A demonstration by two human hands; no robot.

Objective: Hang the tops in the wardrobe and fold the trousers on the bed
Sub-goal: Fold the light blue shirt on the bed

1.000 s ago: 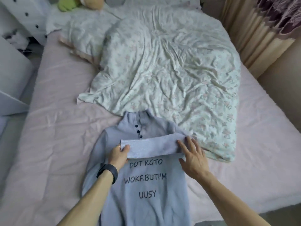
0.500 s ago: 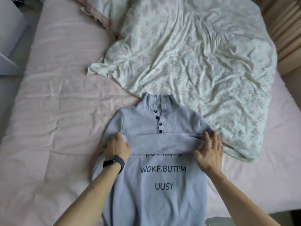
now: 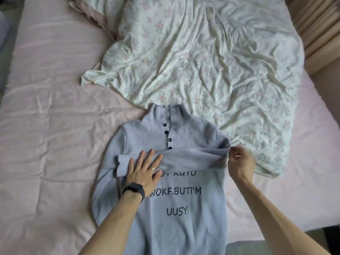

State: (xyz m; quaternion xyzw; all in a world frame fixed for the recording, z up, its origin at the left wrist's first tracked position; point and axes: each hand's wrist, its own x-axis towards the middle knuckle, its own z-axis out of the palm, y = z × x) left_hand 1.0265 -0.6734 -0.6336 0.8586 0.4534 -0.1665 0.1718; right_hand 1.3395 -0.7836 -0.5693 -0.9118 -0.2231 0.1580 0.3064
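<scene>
A pale blue knitted top [image 3: 184, 208] with dark buttons and printed letters lies face up on the pink bed [image 3: 46, 144]. One sleeve [image 3: 191, 159] is folded straight across its chest. My left hand [image 3: 145, 172] lies flat on that sleeve near its cuff, fingers spread. My right hand [image 3: 239, 161] pinches the sleeve's fold at the top's right shoulder edge. The other sleeve runs down the top's left side.
A crumpled floral duvet [image 3: 202, 61] covers the upper right of the bed and touches the top's collar. Beige curtains [image 3: 316, 24] hang at the far right. The bed's near edge [image 3: 276, 230] runs at the lower right, with dark floor beyond it.
My left hand opened and moved flat onto the sleeve. My right hand went from lying flat at the shoulder to pinching the fold. The sleeve's cuff now reaches further left.
</scene>
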